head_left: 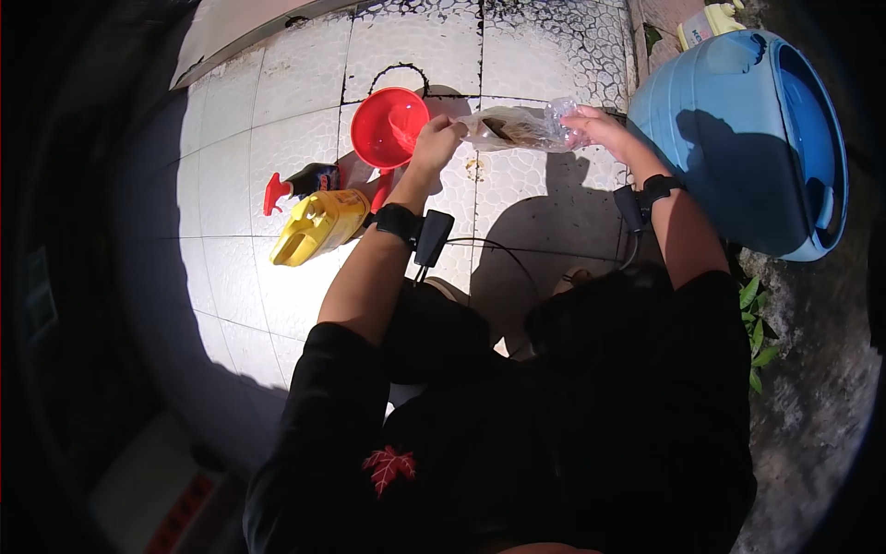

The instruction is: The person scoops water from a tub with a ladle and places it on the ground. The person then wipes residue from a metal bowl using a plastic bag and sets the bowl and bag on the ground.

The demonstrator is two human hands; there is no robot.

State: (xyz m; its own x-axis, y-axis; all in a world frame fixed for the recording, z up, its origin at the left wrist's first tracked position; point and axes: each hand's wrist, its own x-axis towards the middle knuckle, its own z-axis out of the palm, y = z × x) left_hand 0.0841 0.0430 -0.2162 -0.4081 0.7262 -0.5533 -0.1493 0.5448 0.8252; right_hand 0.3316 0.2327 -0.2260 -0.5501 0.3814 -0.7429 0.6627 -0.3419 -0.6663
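Observation:
A crumpled clear plastic bag point(512, 127) with something brown showing through it is stretched out above the tiled floor. My left hand point(438, 143) is closed on its left end. At the other end, my right hand point(595, 127) grips the shiny, wrinkled plastic. Just left of my left hand is a red long-handled dipper point(374, 125), its bowl facing up, with a lighter red patch inside that I cannot make out. Part of the dipper's handle is hidden behind my left forearm.
A yellow jug point(318, 226) and a dark spray bottle point(314, 177) with a red trigger lie left of my left forearm. At right, a large blue barrel point(711, 138) lies on its side, with a pale yellow bottle point(709, 28) behind it. Green leaves point(755, 323) grow below the barrel.

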